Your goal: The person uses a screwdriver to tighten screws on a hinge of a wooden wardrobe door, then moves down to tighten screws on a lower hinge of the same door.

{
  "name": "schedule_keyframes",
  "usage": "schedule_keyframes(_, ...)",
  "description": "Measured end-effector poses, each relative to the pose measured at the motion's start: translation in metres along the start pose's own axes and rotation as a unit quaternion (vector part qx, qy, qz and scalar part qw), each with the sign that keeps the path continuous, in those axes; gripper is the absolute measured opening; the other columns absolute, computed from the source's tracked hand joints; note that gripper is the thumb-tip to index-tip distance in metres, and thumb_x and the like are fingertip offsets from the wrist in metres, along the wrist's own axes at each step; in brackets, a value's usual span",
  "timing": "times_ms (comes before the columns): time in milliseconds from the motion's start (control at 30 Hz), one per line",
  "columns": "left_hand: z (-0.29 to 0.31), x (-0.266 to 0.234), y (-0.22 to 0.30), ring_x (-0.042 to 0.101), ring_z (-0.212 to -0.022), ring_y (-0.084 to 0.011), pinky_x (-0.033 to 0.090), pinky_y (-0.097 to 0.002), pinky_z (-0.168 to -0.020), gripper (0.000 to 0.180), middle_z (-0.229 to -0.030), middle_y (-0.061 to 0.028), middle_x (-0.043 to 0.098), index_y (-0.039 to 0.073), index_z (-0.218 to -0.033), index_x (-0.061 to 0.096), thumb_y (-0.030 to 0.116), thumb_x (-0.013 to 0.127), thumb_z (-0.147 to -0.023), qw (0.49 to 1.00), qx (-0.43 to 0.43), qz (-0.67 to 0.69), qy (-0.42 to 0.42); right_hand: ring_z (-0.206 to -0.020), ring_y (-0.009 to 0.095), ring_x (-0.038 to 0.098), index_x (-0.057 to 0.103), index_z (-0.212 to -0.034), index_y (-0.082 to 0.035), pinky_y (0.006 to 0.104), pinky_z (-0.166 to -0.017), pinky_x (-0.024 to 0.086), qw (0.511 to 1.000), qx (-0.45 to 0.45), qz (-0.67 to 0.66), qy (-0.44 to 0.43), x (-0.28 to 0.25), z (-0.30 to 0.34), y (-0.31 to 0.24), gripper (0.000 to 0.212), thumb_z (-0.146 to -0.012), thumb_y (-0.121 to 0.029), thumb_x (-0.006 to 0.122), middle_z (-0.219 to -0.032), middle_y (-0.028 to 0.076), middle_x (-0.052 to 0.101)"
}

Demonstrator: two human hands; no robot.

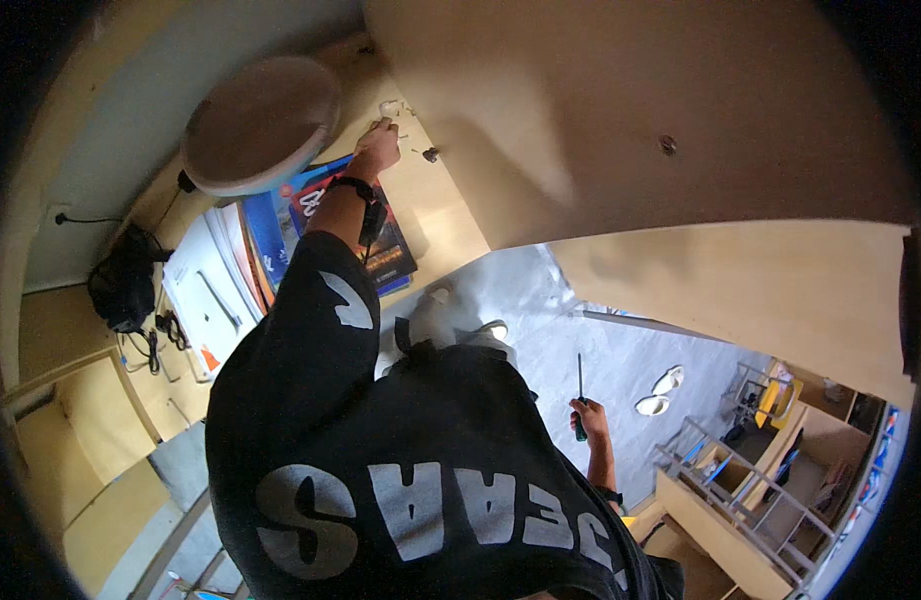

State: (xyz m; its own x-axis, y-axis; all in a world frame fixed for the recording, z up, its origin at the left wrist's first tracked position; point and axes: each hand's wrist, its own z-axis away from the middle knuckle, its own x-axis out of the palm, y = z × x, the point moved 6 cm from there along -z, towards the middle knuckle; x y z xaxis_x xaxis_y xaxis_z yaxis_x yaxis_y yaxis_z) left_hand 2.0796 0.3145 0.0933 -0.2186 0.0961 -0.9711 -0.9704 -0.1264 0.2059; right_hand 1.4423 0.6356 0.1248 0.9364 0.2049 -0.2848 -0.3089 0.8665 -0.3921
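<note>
My left hand [378, 147] reaches out over a light wooden desktop [442, 215], fingers bent together at a small whitish thing [388, 108] whose kind I cannot make out. Whether the fingertips grip it or only touch it is hard to see. Several tiny screw-like pieces [404, 112] lie beside it, and a small dark piece [430, 155] sits a little closer to me. Lower at the right, over the floor, my right hand [590, 418] is wrapped round the dark handle of a screwdriver [580, 378], its thin shaft pointing away from me.
Books [385, 255] and papers [205, 275] lie under and left of my left forearm. A round brown-topped stool or disc [265, 120] stands beyond them. A large wooden panel [620, 120] rises at the right. A black bag [125, 280], white shoes [660, 392] and a metal bunk frame [750, 490] surround me.
</note>
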Motion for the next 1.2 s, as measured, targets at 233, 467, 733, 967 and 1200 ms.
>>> schedule_keyframes(233,-0.035,-0.036,0.006,0.049,-0.107,-0.0341,0.041,-0.0381,-0.093,0.036,-0.111,-0.0170,0.054,0.001,-0.108,0.056,0.005,0.054,-0.072,0.987,0.038,0.016,0.154,-0.046,0.011,0.049,0.056,-0.077,-0.002,0.0257,-0.043,0.040,0.998,-0.049,0.036,-0.031,0.050,0.025,-0.013,0.020,-0.082,-0.021,0.060,-0.059,0.003,0.053)
schedule_keyframes(467,-0.062,-0.015,0.017,0.056,-0.098,-0.0345,0.046,-0.0371,-0.087,0.034,-0.106,-0.0203,0.057,0.002,-0.101,0.061,0.011,0.060,-0.069,0.995,-0.081,0.035,0.041,-0.047,0.012,0.050,0.055,-0.076,-0.001,0.0250,-0.043,0.041,1.000,-0.011,-0.010,0.025,0.036,0.048,0.027,0.019,-0.081,-0.018,0.060,-0.058,0.004,0.052)
schedule_keyframes(733,-0.066,0.006,-0.003,0.061,-0.082,-0.0307,0.049,-0.0383,-0.076,0.016,-0.087,-0.0158,0.063,0.009,-0.081,0.068,0.017,0.062,-0.068,0.978,-0.097,0.066,0.173,-0.048,0.013,0.051,0.054,-0.075,-0.001,0.0264,-0.044,0.043,0.999,0.022,-0.024,0.030,0.056,0.050,0.068,0.017,-0.080,-0.017,0.061,-0.059,0.004,0.053)
schedule_keyframes(967,-0.063,-0.001,0.010,0.061,-0.082,-0.0320,0.049,-0.0401,-0.076,0.017,-0.088,-0.0184,0.063,0.006,-0.081,0.068,0.013,0.060,-0.069,0.988,-0.046,0.023,0.147,-0.047,0.013,0.051,0.055,-0.075,-0.002,0.0264,-0.044,0.043,0.999,0.017,0.021,0.025,0.058,0.049,0.061,0.016,-0.080,-0.016,0.061,-0.060,0.005,0.054)
schedule_keyframes(1200,-0.072,0.001,-0.009,0.061,-0.086,-0.0336,0.049,-0.0416,-0.075,0.021,-0.087,-0.0186,0.064,0.004,-0.085,0.066,0.012,0.060,-0.066,0.990,-0.055,0.022,0.128,-0.049,0.013,0.050,0.055,-0.077,-0.002,0.0266,-0.045,0.043,0.999,-0.005,0.039,0.032,0.046,0.044,0.042,0.014,-0.081,-0.015,0.058,-0.060,0.004,0.053)
